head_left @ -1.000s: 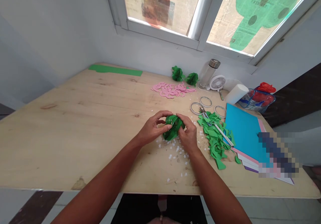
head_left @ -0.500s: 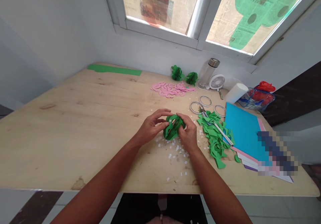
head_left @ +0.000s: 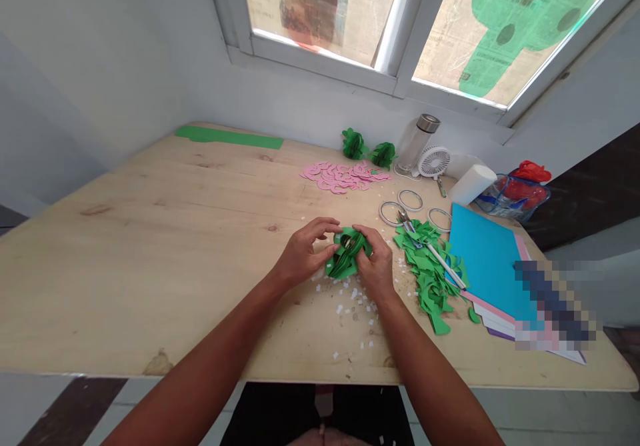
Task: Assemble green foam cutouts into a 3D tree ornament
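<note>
A layered green paper piece (head_left: pixel 345 259) with fanned, looped leaves is held up above the table's near middle. My right hand (head_left: pixel 375 259) grips its right side between thumb and fingers. At its left edge is my left hand (head_left: pixel 305 253), fingers curved, with thumb and fingertips at the paper. Small white paper bits (head_left: pixel 355 294) lie scattered under and around the hands. To the right is a heap of green paper scraps (head_left: pixel 433 286), with scissors (head_left: pixel 410 229) and a white pen (head_left: pixel 447 267) on it.
Pink cutouts (head_left: pixel 340 178) and two green paper shapes (head_left: pixel 354 145) are at the back, near a bottle (head_left: pixel 417 143) and a small fan (head_left: pixel 434 162). Tape rings (head_left: pixel 410 200), a white roll (head_left: pixel 473 185), blue sheets (head_left: pixel 487 259) and a green strip (head_left: pixel 230 137) lie on the table (head_left: pixel 150 253).
The green paper piece has turned slightly and its layers are spread differently. My left thumb has drawn back a little from its middle, while my right hand keeps its grip.
</note>
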Available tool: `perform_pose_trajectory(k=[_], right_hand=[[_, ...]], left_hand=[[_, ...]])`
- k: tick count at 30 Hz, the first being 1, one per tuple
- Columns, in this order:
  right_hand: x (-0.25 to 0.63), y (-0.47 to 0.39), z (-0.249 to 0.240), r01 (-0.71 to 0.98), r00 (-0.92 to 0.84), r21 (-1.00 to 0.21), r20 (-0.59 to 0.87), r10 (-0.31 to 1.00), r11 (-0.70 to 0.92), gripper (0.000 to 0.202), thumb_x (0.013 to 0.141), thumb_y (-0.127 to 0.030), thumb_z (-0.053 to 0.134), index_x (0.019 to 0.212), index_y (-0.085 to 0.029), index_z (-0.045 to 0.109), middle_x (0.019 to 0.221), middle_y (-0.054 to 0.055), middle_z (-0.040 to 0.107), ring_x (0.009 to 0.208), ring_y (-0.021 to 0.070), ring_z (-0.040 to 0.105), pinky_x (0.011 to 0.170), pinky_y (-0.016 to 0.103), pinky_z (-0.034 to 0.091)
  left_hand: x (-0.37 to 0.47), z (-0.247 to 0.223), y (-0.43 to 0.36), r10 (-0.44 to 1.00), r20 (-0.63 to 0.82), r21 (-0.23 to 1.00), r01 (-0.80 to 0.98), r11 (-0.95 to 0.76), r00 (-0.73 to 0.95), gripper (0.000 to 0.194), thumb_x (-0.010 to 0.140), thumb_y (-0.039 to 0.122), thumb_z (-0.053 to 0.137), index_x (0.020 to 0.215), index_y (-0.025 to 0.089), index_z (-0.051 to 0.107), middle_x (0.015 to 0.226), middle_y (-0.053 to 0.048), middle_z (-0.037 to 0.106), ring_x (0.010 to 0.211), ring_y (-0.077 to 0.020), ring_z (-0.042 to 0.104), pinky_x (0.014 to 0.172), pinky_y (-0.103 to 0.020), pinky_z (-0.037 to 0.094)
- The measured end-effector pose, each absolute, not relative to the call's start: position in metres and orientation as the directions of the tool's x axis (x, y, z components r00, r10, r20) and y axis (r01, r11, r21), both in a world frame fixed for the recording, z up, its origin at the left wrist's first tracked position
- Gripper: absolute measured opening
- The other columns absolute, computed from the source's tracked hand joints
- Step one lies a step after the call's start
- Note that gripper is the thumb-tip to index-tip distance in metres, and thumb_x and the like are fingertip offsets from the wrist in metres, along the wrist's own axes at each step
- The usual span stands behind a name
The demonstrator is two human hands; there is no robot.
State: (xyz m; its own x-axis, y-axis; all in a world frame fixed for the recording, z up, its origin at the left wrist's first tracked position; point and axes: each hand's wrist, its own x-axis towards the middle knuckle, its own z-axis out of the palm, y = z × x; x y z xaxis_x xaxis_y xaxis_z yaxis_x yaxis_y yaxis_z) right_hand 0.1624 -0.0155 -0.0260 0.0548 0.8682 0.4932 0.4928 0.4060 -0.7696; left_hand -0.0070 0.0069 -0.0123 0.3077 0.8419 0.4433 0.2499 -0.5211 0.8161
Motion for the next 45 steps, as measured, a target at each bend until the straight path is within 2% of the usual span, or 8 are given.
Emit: perform_pose_trajectory(k=[10, 20, 29, 34, 41, 45], right_hand=[[0.1617, -0.0166, -0.0244, 0.48, 0.064, -0.779, 0.49, 0.869, 0.404, 0.038, 0.074, -0.009, 0.047, 0.107, -0.021, 0.062, 0.103, 0.006, 0.065, 0.099, 0.0199, 0.059, 0.09, 0.035, 0.046], [0.1611, -0.0152, -0.0274, 0.516, 0.05, -0.749, 0.512, 0.858, 0.416, 0.04, 0.072, -0.008, 0.046, 0.106, -0.021, 0.063, 0.101, 0.006, 0.066, 0.097, 0.0202, 0.059, 0.089, 0.035, 0.046], [0.161, -0.0153, -0.0283, 0.557, 0.023, -0.709, 0.534, 0.845, 0.433, 0.04, 0.074, -0.01, 0.047, 0.109, -0.021, 0.062, 0.102, 0.007, 0.066, 0.097, 0.0209, 0.059, 0.089, 0.036, 0.047], [0.1611, -0.0145, -0.0285, 0.609, -0.041, -0.633, 0.577, 0.816, 0.479, 0.039, 0.077, -0.013, 0.05, 0.114, -0.021, 0.06, 0.105, 0.007, 0.065, 0.098, 0.0221, 0.057, 0.088, 0.038, 0.046], [0.161, -0.0146, -0.0252, 0.62, -0.118, -0.583, 0.592, 0.797, 0.525, 0.027, 0.085, -0.023, 0.053, 0.109, -0.023, 0.064, 0.106, 0.008, 0.066, 0.1, 0.0226, 0.058, 0.089, 0.04, 0.045], [0.1609, -0.0151, -0.0239, 0.617, -0.104, -0.583, 0.606, 0.789, 0.529, 0.025, 0.086, -0.024, 0.052, 0.107, -0.023, 0.065, 0.103, 0.008, 0.067, 0.097, 0.022, 0.059, 0.087, 0.039, 0.046]], left_hand=[[-0.0049, -0.0156, 0.0072, 0.894, 0.367, 0.852, 0.292, -0.434, 0.257, 0.022, 0.077, 0.026, 0.059, 0.098, 0.021, 0.063, 0.099, -0.004, 0.068, 0.09, -0.0193, 0.065, 0.078, -0.033, 0.054], [-0.0037, -0.0131, 0.0067, 0.931, 0.319, 0.914, 0.201, -0.352, 0.179, 0.016, 0.075, 0.029, 0.063, 0.087, 0.019, 0.066, 0.087, -0.004, 0.069, 0.079, -0.0179, 0.065, 0.074, -0.032, 0.054], [-0.0009, -0.012, 0.0047, 0.97, 0.165, 0.984, -0.096, -0.15, 0.177, 0.018, 0.07, 0.029, 0.07, 0.082, 0.017, 0.066, 0.075, -0.002, 0.067, 0.069, -0.0154, 0.062, 0.066, -0.029, 0.052], [-0.0016, -0.0103, 0.0049, 0.967, 0.127, 0.981, -0.174, -0.089, 0.221, 0.018, 0.068, 0.027, 0.072, 0.082, 0.016, 0.067, 0.075, -0.001, 0.067, 0.069, -0.0146, 0.062, 0.068, -0.028, 0.051], [-0.0016, -0.0107, 0.0037, 0.943, 0.174, 0.983, -0.11, -0.148, 0.285, 0.018, 0.069, 0.029, 0.071, 0.08, 0.016, 0.067, 0.075, -0.003, 0.066, 0.071, -0.0166, 0.061, 0.068, -0.03, 0.05], [-0.0008, -0.0084, 0.0021, 0.933, 0.268, 0.957, 0.042, -0.286, 0.241, 0.015, 0.074, 0.029, 0.065, 0.084, 0.018, 0.065, 0.077, -0.002, 0.065, 0.071, -0.0158, 0.06, 0.068, -0.029, 0.05]])
